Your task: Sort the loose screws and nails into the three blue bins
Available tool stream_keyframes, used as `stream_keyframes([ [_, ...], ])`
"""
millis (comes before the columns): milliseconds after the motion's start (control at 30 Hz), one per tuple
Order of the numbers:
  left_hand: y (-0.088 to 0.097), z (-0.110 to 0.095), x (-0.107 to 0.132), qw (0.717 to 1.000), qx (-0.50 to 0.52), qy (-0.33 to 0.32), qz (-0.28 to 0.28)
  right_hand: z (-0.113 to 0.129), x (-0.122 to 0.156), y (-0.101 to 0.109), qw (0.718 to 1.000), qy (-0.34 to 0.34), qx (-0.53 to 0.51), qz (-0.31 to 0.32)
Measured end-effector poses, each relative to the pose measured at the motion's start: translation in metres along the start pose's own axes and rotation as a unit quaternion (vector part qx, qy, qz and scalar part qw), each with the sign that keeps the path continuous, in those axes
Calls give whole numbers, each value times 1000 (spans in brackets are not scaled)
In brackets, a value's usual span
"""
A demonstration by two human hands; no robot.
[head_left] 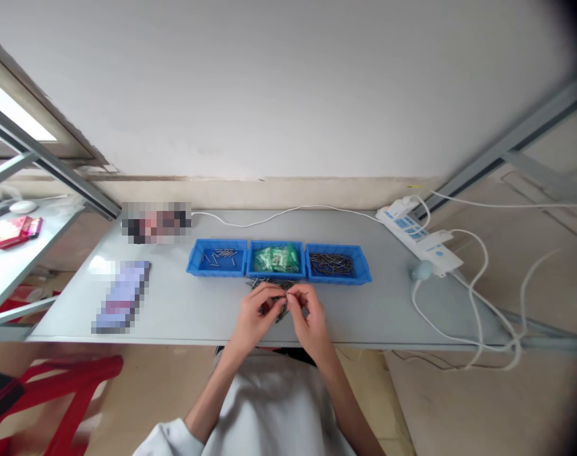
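Note:
My left hand (pixel 254 318) and my right hand (pixel 311 320) meet fingertip to fingertip above the table's front half. Both are closed in a pinch around something too small to make out. Beneath and behind them lies a pile of thin dark metal pieces, like screws or nails (pixel 256 282), partly hidden by my fingers. Just beyond stand three blue bins in a row. The left bin (pixel 193 268) has a few loose metal pins (pixel 225 253). In the middle bin (pixel 275 275) are green-and-clear plastic packets (pixel 276 258). Many dark metal pins (pixel 330 263) fill the right bin (pixel 364 269).
A white power strip (pixel 414 234) with plugs and looping white cables (pixel 478 310) lies at the right. Two pixelated items, one purplish (pixel 121 297), rest on the grey table (pixel 183 316) at left. A wall stands behind; a red stool (pixel 74 373) is lower left.

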State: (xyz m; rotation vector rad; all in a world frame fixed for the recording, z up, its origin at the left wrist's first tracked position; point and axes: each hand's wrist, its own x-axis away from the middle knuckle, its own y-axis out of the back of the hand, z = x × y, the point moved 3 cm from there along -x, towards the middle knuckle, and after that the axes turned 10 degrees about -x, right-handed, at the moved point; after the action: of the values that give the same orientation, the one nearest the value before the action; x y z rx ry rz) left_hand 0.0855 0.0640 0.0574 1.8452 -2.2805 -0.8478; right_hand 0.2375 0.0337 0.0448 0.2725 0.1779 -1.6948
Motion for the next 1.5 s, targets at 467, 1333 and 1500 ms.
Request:
stream_keyframes([
  [467,-4,8,4,997,8,73,-31,-8,2,4,998,-50,-41,12],
  [1333,0,9,3,995,-12,84,-44,30,-23,23,976,104,131,-136],
  [1500,0,10,4,993,0,102,-66,46,-45,60,922,118,286,-235],
])
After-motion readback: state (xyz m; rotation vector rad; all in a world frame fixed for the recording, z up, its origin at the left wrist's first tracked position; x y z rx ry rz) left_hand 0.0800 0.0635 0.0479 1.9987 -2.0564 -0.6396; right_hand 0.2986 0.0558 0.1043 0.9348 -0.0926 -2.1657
